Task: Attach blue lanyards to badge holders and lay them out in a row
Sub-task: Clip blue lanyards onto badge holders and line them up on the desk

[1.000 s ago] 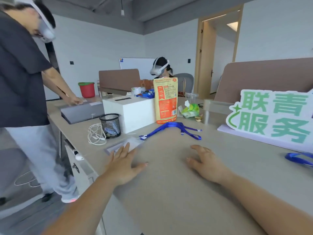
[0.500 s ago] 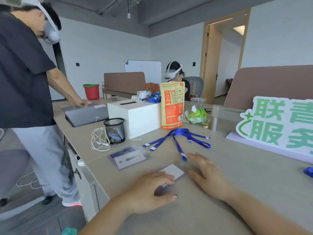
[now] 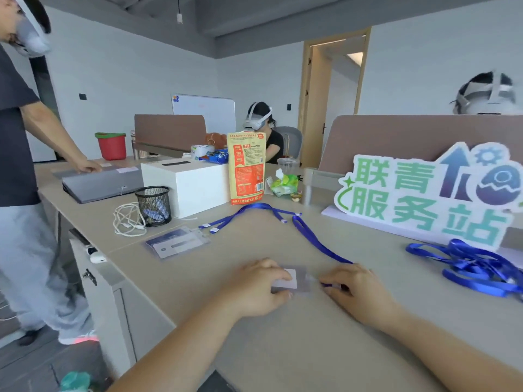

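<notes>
Moved since half a second ago: right hand (image 3: pixel 359 290), formerly flat on the beige desktop (image 3: pixel 283 349), now pinches the near end of one blue ribbon lanyard (image 3: pixel 317 241), brought just beside the clear plastic badge holder (image 3: pixel 291 280) with white card insert. Left hand (image 3: pixel 254 290) grips that holder with curled fingers, low on the desk directly before the wearer. Spare badge holders (image 3: pixel 178 243) stacked far left; loose blue lanyards (image 3: pixel 478 267) heaped right, below white cut-out sign (image 3: pixel 424 193) reading "联青服务站" in green; orange standing pouch (image 3: pixel 246 168), print illegible.
</notes>
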